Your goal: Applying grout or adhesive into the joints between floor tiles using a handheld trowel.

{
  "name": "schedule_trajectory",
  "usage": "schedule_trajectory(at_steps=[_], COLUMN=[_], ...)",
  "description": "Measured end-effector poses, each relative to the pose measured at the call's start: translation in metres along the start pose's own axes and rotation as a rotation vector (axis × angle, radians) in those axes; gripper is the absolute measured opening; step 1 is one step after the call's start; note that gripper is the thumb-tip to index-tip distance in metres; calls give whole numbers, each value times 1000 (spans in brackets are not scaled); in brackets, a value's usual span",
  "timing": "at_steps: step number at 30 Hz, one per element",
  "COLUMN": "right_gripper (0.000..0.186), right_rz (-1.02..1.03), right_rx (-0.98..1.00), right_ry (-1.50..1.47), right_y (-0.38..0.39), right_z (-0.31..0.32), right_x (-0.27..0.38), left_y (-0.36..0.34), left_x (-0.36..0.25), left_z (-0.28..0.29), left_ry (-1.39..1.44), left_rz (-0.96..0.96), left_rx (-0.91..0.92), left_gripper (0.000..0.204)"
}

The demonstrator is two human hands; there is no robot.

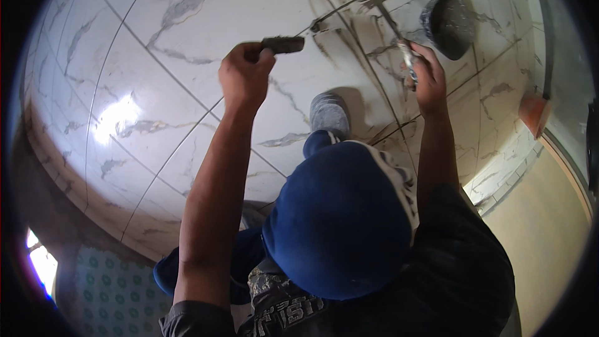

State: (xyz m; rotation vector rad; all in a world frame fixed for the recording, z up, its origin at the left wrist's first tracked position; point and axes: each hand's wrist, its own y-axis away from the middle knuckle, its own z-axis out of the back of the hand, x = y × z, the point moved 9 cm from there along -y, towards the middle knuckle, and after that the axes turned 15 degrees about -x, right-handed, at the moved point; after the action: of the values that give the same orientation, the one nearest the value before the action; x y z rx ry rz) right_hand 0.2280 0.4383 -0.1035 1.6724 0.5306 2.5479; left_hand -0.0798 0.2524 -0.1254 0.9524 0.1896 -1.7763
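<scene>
Left hand point(244, 75) grips a dark block point(284, 44); right hand point(430, 81), nearer the bowl point(429, 20) lying just far-right, holds a tool point(392, 27) slanting far-left over smeared floor point(212, 22).

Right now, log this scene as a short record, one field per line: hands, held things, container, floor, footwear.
Left hand: closed on one end of a dark block; exact kind unclear
Right hand: grips a tool by its pale, smeared handle
Tool head: dark, pointing away from the person; contact with the floor cannot be told
Container: dark, round, speckled, right of the tool head, not held
Floor: pale tiles, grey veins; dark smears toward upper right
Footwear: greyish shoe
</scene>
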Motion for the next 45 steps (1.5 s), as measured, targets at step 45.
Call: schedule_trajectory(at_steps=[45], right_gripper=[32], right_rz=[868], right_rx=[287], right_ry=[649], right_y=[17], right_z=[-129], right_x=[23], left_y=[101], left_x=[119], left_z=[-14], left_ry=[700], left_rz=[718], left_rx=[426], left_gripper=[49])
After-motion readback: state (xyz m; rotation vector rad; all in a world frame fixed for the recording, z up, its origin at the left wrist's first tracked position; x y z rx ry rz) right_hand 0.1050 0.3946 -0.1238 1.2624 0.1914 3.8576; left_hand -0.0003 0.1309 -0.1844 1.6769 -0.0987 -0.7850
